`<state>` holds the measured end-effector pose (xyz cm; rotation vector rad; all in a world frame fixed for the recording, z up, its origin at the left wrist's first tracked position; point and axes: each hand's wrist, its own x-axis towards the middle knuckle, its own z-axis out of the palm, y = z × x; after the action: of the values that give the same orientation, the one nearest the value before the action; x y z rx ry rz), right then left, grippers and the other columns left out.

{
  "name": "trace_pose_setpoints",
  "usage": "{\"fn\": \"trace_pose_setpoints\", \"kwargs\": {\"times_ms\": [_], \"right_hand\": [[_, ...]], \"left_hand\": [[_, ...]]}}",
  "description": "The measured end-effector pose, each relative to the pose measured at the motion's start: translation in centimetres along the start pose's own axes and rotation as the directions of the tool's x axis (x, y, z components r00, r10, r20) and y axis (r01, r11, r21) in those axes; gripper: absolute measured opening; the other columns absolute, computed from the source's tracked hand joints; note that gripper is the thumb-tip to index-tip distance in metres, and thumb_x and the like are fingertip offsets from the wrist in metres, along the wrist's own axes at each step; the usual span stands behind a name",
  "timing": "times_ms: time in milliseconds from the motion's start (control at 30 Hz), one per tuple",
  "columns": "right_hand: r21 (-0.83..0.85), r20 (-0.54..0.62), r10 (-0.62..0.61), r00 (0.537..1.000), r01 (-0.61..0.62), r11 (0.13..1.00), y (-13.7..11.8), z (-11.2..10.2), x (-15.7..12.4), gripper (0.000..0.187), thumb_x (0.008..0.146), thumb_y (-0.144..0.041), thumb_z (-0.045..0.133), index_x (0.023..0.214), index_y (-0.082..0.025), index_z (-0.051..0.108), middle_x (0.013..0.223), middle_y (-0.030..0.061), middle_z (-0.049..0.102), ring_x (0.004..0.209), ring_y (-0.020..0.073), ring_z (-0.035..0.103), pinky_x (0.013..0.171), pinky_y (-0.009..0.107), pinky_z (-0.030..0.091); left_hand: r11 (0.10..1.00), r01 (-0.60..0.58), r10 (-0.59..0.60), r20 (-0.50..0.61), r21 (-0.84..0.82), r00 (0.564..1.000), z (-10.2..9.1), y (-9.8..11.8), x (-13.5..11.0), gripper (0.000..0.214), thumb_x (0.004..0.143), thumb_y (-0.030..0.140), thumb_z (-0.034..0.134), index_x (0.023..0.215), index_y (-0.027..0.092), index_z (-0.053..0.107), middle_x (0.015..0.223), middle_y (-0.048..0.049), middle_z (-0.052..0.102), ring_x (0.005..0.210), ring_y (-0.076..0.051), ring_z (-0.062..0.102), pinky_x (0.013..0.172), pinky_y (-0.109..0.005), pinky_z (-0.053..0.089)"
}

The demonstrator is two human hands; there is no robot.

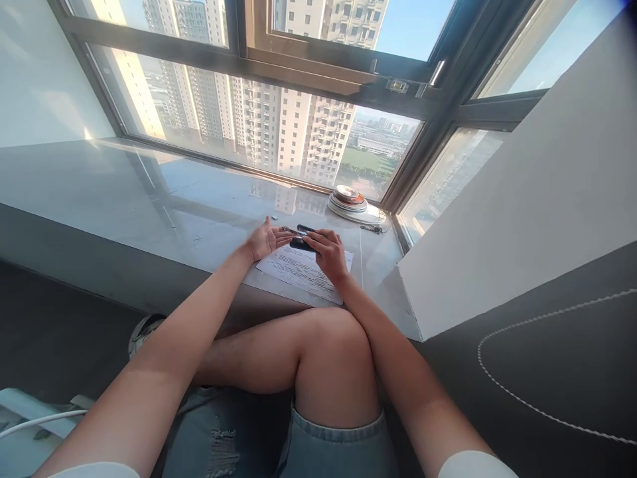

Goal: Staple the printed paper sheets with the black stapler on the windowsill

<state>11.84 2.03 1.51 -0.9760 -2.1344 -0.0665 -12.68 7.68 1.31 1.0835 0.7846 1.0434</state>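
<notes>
My right hand [328, 253] is closed around a black stapler [302, 244] above the window sill. The stapler seems to be spread open, with a metal strip showing between its black parts. From the left, my left hand [265, 240] reaches toward it with the palm turned up, thumb raised and fingers stretched out. Its fingertips are at the stapler's metal end; whether they touch it I cannot tell. Beneath both hands lie printed paper sheets [303, 273], partly covered by my right hand. A tiny pale piece [275, 218] lies on the sill beyond my left hand.
A stack of plates or round dishes [348, 202] stands on the sill [213, 206] near the window corner, with a dark keyring-like item [373, 230] beside it. A white wall [497, 219] juts out at right. A beaded cord [517, 398] hangs there. My knee [333, 332] is below the sill's edge.
</notes>
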Motion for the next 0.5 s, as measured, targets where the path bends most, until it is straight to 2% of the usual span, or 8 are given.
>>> {"fn": "trace_pose_setpoints", "kwargs": {"times_ms": [100,200,267,333,367,433,500], "right_hand": [[-0.078,0.071,-0.061,0.996,0.066,0.995,-0.3,0.0,-0.1,0.051,0.096,-0.005,0.045,0.13,-0.033,0.071,0.138,-0.0027,0.066,0.132,0.0261,0.049,0.113,0.048,0.036],[-0.099,0.09,-0.04,0.995,0.048,0.994,-0.6,0.0,-0.2,0.051,0.096,-0.005,0.045,0.131,-0.034,0.07,0.137,-0.0021,0.067,0.132,0.0271,0.047,0.113,0.048,0.034],[-0.089,0.054,0.013,0.998,-0.008,0.996,-0.7,0.0,-0.3,0.051,0.095,-0.005,0.045,0.131,-0.033,0.071,0.135,-0.0002,0.068,0.131,0.0274,0.047,0.113,0.048,0.033],[-0.065,-0.039,0.126,0.991,-0.129,0.99,-0.6,0.0,-0.4,0.048,0.094,-0.008,0.047,0.13,-0.031,0.071,0.13,0.0028,0.071,0.125,0.028,0.051,0.11,0.049,0.035],[-0.047,-0.088,0.203,0.975,-0.208,0.977,-0.5,0.1,-0.4,0.045,0.094,-0.011,0.049,0.129,-0.029,0.071,0.125,0.0046,0.073,0.12,0.0284,0.054,0.109,0.049,0.037],[0.0,-0.138,0.352,0.926,-0.356,0.935,-0.2,0.3,-0.4,0.038,0.091,-0.02,0.057,0.125,-0.025,0.072,0.113,0.0076,0.075,0.108,0.0288,0.06,0.104,0.048,0.041],[0.056,-0.11,0.432,0.895,-0.429,0.902,0.1,0.6,-0.2,0.036,0.086,-0.028,0.066,0.121,-0.024,0.074,0.104,0.0082,0.076,0.098,0.0279,0.064,0.101,0.046,0.044]], "left_hand": [[0.998,0.039,-0.037,0.028,-0.054,0.999,0.1,-0.1,-0.2,0.072,0.101,0.067,0.034,0.109,0.006,0.071,0.118,-0.0254,0.072,0.128,-0.036,0.061,0.109,-0.05,0.052],[0.994,0.056,-0.052,0.051,-0.09,0.997,-0.1,-0.5,-0.2,0.058,0.104,0.056,0.04,0.105,0.008,0.073,0.116,-0.0226,0.073,0.124,-0.033,0.064,0.109,-0.046,0.053],[0.996,0.044,-0.04,0.042,-0.081,0.998,-0.4,-0.8,0.0,0.049,0.104,0.05,0.045,0.103,0.009,0.073,0.112,-0.0209,0.073,0.118,-0.03,0.067,0.107,-0.042,0.054],[0.999,-0.03,0.028,-0.056,-0.033,0.998,-1.1,-0.9,0.5,0.04,0.102,0.045,0.05,0.101,0.011,0.071,0.1,-0.0174,0.073,0.105,-0.025,0.071,0.101,-0.04,0.056],[0.996,-0.081,0.084,-0.144,0.024,0.986,-1.5,-0.8,0.9,0.037,0.102,0.043,0.05,0.1,0.013,0.071,0.093,-0.0149,0.072,0.097,-0.023,0.071,0.095,-0.039,0.058],[0.959,-0.136,0.215,-0.326,0.249,0.921,-2.6,-0.3,1.8,0.033,0.101,0.04,0.047,0.099,0.016,0.07,0.085,-0.0112,0.069,0.087,-0.022,0.07,0.086,-0.039,0.058],[0.82,-0.072,0.359,-0.412,0.568,0.837,-3.6,0.5,2.9,0.03,0.099,0.038,0.046,0.099,0.018,0.069,0.087,-0.0111,0.069,0.091,-0.025,0.068,0.086,-0.041,0.055]]}}
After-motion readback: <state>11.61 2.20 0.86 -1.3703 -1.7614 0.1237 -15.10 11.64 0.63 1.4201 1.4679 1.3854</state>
